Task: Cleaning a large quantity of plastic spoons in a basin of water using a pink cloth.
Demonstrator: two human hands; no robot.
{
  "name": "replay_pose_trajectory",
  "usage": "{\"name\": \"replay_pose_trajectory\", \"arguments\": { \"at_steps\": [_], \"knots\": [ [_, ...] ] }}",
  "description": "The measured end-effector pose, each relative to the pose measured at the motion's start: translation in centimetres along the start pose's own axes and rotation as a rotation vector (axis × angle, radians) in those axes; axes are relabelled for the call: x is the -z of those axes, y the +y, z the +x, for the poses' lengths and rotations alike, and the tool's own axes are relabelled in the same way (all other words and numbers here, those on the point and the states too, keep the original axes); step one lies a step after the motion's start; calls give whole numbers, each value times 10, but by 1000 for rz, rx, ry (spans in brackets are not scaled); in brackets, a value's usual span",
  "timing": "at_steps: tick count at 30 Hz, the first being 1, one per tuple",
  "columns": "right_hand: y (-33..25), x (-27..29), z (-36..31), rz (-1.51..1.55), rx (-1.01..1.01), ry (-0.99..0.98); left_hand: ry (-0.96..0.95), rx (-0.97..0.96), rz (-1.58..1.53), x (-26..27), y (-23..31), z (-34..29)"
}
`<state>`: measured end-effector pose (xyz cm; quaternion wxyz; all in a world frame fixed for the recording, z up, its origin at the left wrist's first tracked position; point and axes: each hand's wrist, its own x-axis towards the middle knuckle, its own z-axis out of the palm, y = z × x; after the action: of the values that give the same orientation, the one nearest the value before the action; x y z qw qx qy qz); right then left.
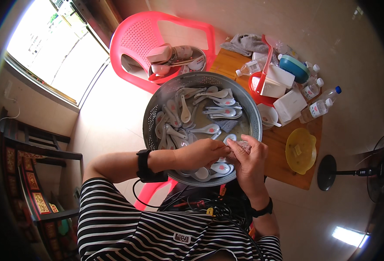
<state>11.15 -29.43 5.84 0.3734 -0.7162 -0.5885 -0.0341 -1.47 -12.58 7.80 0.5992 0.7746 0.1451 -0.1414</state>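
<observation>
- Step in hand, as I read it: wiping a white ceramic spoon over the near rim of the round metal colander basin.
- Left hand: grip closed round the spoon, fingers curled tight, handle end hidden under the knuckles.
- Right hand: fingers pinched on a small greyish cloth pressed against the spoon bowl; both hands touching each other.
- Basin holds many more white spoons, scattered, plus a grey cloth lying near its middle.
- Basin sits at the near left corner of the wooden bench; the pink plastic chair behind carries a second basin with dishes.
- Bench right side: plastic bottles, white boxes, red bucket, yellow bowl.
- Next move probably calls for a firm left hold while the right rubs the cloth round the spoon; glazed, likely slippery.
</observation>
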Motion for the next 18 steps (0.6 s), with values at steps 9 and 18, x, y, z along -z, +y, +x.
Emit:
{"name": "replay_pose_trajectory", "arguments": {
  "at_steps": [9,18],
  "knots": [
    [5,10,-6,122,-375,2,216,-455,450,-9,-11,-8],
    [14,10,-11,150,-164,105,-287,278,-973,5,4,-11]
  ]
}}
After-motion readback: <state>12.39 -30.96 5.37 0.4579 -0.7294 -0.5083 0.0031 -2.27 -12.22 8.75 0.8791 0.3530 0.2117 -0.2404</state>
